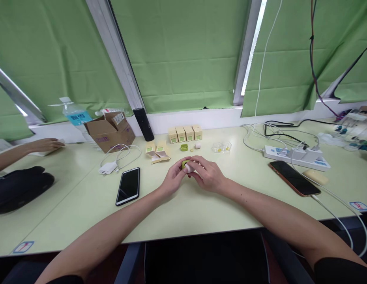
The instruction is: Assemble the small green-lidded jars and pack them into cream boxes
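Near the middle of the table, my left hand (pixel 173 177) is closed round a small green case (pixel 184 163). Fingers of my right hand (pixel 209 174) pinch a small whitish, rounded piece (pixel 189 169) against that case. Both hands meet there, so part of each item is hidden. Just beyond them lie another small green case (pixel 184 147) and a pale pink-white rounded piece (pixel 197 146). A tiny yellowish bit (pixel 191 150) rests between these two. Further right, clear plastic cups (pixel 221 147) hold small yellow bits.
Several small cream boxes (pixel 185 134) stand in a row at the back, with opened ones (pixel 158 152) nearer. A phone (pixel 128 186), charger (pixel 108 168) and cardboard box (pixel 110 132) are left. Rightward lie another phone (pixel 293 178) and a power strip (pixel 296 157). A co-worker's hand (pixel 50 145) shows far left.
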`<state>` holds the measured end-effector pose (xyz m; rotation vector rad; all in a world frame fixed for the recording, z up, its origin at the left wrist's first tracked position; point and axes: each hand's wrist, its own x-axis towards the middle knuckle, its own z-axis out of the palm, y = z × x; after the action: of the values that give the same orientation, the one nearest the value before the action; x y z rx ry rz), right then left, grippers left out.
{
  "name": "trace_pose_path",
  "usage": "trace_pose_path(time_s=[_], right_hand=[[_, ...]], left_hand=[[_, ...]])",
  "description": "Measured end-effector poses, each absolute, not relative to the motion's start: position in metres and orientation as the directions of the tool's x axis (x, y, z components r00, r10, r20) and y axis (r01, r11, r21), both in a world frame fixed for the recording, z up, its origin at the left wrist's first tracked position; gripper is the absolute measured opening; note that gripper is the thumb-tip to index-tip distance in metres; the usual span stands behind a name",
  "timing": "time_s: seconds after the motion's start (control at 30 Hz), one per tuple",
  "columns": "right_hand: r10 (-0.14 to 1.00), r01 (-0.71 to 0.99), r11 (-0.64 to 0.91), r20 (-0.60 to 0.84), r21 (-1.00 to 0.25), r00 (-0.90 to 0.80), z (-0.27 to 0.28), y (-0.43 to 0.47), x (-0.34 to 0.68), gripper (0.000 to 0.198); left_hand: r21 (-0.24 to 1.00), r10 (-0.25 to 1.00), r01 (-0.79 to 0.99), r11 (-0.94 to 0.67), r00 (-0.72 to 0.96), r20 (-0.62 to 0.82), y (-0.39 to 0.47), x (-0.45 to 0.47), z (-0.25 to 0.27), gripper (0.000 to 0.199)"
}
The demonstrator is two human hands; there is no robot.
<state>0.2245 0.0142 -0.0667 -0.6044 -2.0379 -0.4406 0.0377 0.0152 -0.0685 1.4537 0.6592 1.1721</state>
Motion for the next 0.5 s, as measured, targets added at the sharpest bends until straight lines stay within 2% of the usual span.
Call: trace_pose_path(time_s=[0.23,0.5], right_hand=[[0.283,0.611,0.788,0.838,0.073,-0.466,-0.072,0.017,0.222,0.021],[0.291,0.671,0.725,0.813,0.156,-0.504,-0.072,0.016,0.22,0.019]], left_hand=[[0.958,0.909,-0.084,-0.275,0.301,0.288,0.014,0.041,-0.065,0.041],[0.956,0.932,0.005,-0.294,0.224,0.285,0.007,0.043,-0.058,0.038]])
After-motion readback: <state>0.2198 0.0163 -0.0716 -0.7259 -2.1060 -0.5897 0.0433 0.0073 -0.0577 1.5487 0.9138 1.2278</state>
